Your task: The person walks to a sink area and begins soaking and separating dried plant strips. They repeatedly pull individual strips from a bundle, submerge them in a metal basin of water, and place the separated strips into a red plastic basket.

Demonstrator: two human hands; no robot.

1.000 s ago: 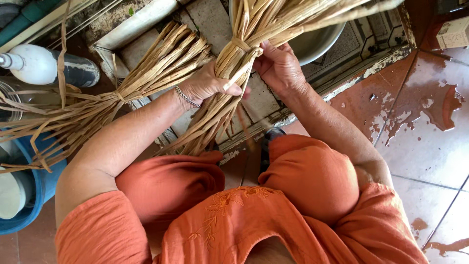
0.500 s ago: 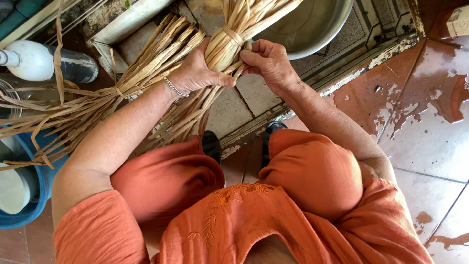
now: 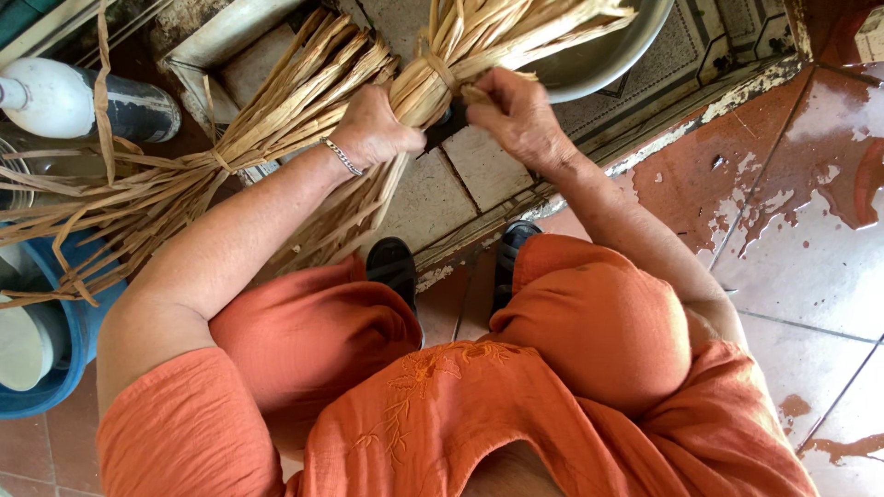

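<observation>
I look down at my orange clothes and both arms. My left hand (image 3: 373, 129), with a thin metal bracelet at the wrist, grips a bundle of dried tan straw strips (image 3: 460, 55) at its tied waist. My right hand (image 3: 516, 115) pinches the binding strip on the same bundle from the right side. The bundle fans out above the hands and also below them toward my knees. A second tied bundle of straw (image 3: 193, 175) lies to the left, spreading toward the left edge.
A grey metal basin (image 3: 608, 55) sits behind the bundle on a tiled step. A white and dark bottle (image 3: 83, 101) lies at upper left. A blue bucket (image 3: 64, 331) stands at left. Wet red floor tiles (image 3: 792, 184) are on the right. My black shoes (image 3: 391, 262) show below.
The view has shifted so the hands and bundle sit higher and nearer. My right hand moved from under the bundle to its tied waist, pinching the binding.
</observation>
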